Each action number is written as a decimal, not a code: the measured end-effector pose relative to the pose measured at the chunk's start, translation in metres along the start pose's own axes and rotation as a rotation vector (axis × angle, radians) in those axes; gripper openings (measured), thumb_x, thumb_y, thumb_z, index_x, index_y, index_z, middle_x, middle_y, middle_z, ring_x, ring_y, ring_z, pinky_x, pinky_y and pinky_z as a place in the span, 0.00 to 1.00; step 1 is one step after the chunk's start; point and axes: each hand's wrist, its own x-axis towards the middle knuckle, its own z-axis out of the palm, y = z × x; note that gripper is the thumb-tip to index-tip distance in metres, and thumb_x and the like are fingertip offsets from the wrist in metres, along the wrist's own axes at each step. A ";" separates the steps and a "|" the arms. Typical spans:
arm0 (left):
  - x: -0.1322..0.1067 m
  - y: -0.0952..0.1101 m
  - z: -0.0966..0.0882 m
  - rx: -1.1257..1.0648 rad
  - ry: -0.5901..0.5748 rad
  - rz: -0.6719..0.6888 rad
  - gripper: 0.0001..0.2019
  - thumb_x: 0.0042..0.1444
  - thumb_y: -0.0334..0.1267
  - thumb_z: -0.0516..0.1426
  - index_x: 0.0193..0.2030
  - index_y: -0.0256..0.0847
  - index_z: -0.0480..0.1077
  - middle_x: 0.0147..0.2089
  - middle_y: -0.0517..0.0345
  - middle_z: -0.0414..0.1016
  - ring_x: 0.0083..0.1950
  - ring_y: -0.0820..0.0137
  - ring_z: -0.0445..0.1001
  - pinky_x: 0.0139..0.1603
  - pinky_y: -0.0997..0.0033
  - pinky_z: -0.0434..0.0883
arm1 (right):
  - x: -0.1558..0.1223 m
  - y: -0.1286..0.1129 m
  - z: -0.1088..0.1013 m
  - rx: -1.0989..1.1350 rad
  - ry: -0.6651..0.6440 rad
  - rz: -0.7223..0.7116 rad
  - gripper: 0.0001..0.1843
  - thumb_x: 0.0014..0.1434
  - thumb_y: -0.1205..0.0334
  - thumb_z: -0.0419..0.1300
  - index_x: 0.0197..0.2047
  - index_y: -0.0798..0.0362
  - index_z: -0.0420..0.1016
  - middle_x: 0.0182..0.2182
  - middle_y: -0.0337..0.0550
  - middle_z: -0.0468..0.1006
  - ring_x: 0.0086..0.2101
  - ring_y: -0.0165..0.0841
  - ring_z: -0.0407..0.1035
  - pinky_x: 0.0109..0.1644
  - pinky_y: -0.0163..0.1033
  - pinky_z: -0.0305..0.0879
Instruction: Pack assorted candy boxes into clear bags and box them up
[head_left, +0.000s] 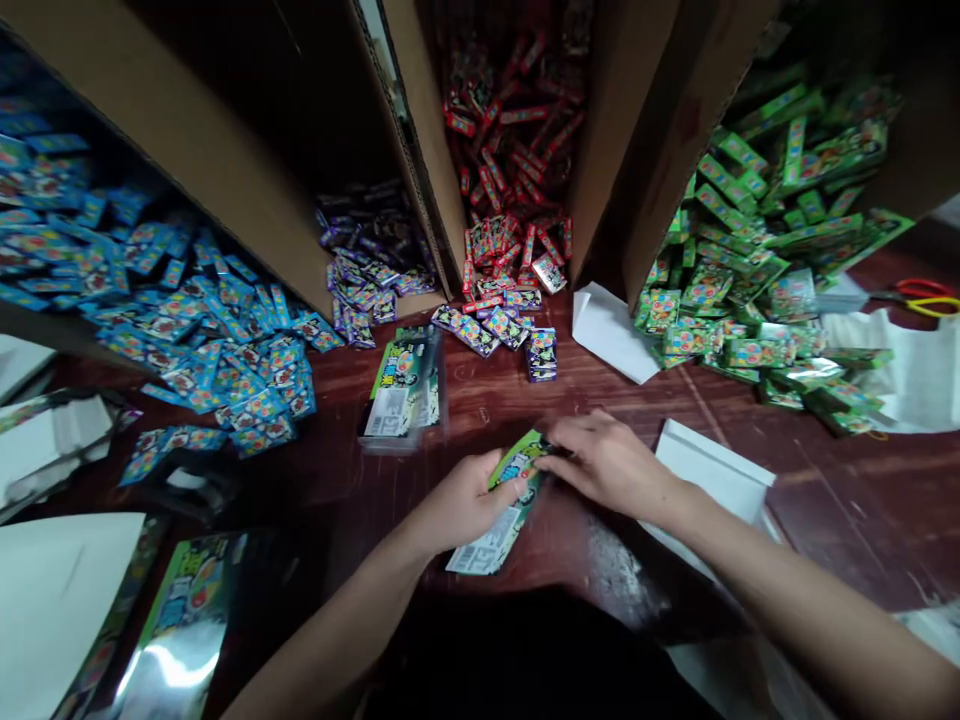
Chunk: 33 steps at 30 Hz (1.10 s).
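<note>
A green printed card (491,545), with pictures and a pale text panel at its lower end, is tilted above the dark red table. My left hand (480,500) grips it, thumb across its face. At the card's upper end are the curled fingers of my right hand (604,460); what they pinch is hidden and slightly blurred. Beyond my hands lie several similar cards in clear plastic sleeves (401,390). Small purple packets (469,330) lie at the table's middle, and a little stack of purple packets (541,355) stands to their right.
Open cardboard boxes spill blue packets (217,330), dark purple packets (367,280), red packets (517,180) and green packets (735,270). White paper pieces (611,330) and a white flat box (709,470) lie right. Scissors (926,297) rest far right. A shiny printed sleeve (180,620) is lower left.
</note>
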 end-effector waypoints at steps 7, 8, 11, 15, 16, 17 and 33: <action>0.004 0.003 0.007 -0.352 -0.086 -0.091 0.19 0.51 0.42 0.69 0.47 0.37 0.77 0.47 0.50 0.83 0.45 0.63 0.81 0.53 0.58 0.74 | -0.022 0.006 -0.032 0.230 -0.045 -0.005 0.15 0.69 0.50 0.58 0.54 0.44 0.78 0.68 0.47 0.66 0.71 0.47 0.51 0.73 0.63 0.46; 0.006 0.002 0.010 -0.372 0.027 -0.073 0.17 0.53 0.43 0.69 0.47 0.37 0.77 0.47 0.50 0.83 0.45 0.64 0.81 0.54 0.59 0.74 | -0.024 0.003 -0.023 0.284 0.099 0.089 0.17 0.68 0.49 0.58 0.57 0.45 0.75 0.67 0.50 0.66 0.70 0.46 0.54 0.72 0.60 0.51; 0.012 -0.005 0.023 -0.447 0.297 -0.016 0.17 0.55 0.45 0.67 0.48 0.37 0.77 0.49 0.50 0.83 0.47 0.63 0.81 0.54 0.60 0.75 | -0.028 -0.012 0.019 0.405 0.336 0.337 0.23 0.69 0.47 0.56 0.63 0.48 0.66 0.58 0.52 0.77 0.59 0.42 0.71 0.60 0.49 0.70; 0.019 -0.027 0.043 -0.431 0.526 0.014 0.17 0.58 0.48 0.65 0.48 0.38 0.77 0.48 0.50 0.83 0.47 0.60 0.81 0.51 0.60 0.76 | -0.023 -0.027 0.084 0.130 0.214 0.542 0.23 0.73 0.45 0.43 0.44 0.53 0.69 0.26 0.47 0.81 0.25 0.42 0.78 0.25 0.39 0.65; 0.019 -0.034 0.047 -0.390 0.586 0.015 0.16 0.59 0.48 0.64 0.47 0.38 0.76 0.48 0.50 0.83 0.48 0.59 0.81 0.52 0.60 0.76 | -0.021 -0.028 0.096 0.024 0.206 0.557 0.25 0.74 0.45 0.40 0.41 0.53 0.68 0.21 0.46 0.79 0.20 0.41 0.75 0.21 0.38 0.58; 0.017 -0.041 0.049 -0.336 0.637 0.012 0.15 0.61 0.48 0.63 0.48 0.39 0.76 0.48 0.50 0.83 0.49 0.59 0.81 0.52 0.60 0.76 | -0.018 -0.029 0.106 -0.055 0.199 0.552 0.26 0.74 0.46 0.37 0.39 0.52 0.67 0.19 0.46 0.77 0.17 0.40 0.73 0.20 0.37 0.52; -0.081 -0.008 -0.230 1.552 0.606 -0.737 0.31 0.53 0.39 0.66 0.63 0.36 0.65 0.64 0.35 0.67 0.62 0.43 0.69 0.56 0.51 0.69 | 0.169 0.100 -0.006 -0.479 -0.099 -0.062 0.54 0.58 0.53 0.64 0.77 0.50 0.36 0.76 0.52 0.44 0.72 0.55 0.42 0.71 0.59 0.47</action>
